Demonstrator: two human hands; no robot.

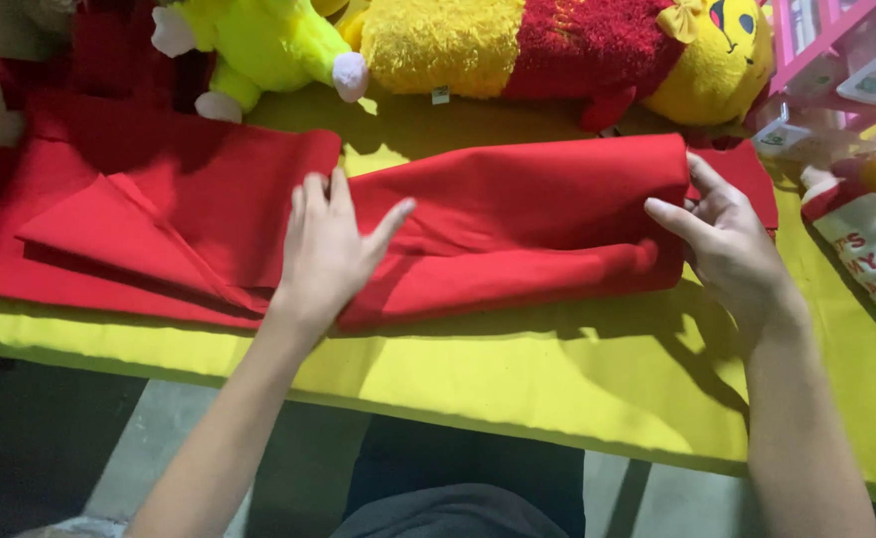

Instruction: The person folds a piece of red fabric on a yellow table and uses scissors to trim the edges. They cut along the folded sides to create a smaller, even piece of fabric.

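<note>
The left hand lies flat on a red cloth, palm down, its grip spread wide: four fingers point away from the person and the thumb angles off toward the right hand. It pinches nothing and only presses the fabric down. Under and to the left of this hand, a folded triangular flap of the same cloth points outward, with more red fabric layered beneath it.

The right hand sits at the far right end of the cloth, where the fabric is folded over into a thick roll-like edge. Its fingers are partly curled against that edge and the thumb reaches forward along it. I cannot tell whether this grip actually pinches the fabric or only rests against it.

The cloth stretches between the two hands across a yellow-covered tabletop, whose bare part lies nearer the person than both hands. Beyond the left hand sits a lime-green plush toy. Beyond the stretch between the hands lies a yellow and red plush toy. Past the right hand stands a pink rack, and just to its right lies a red and white sock.
</note>
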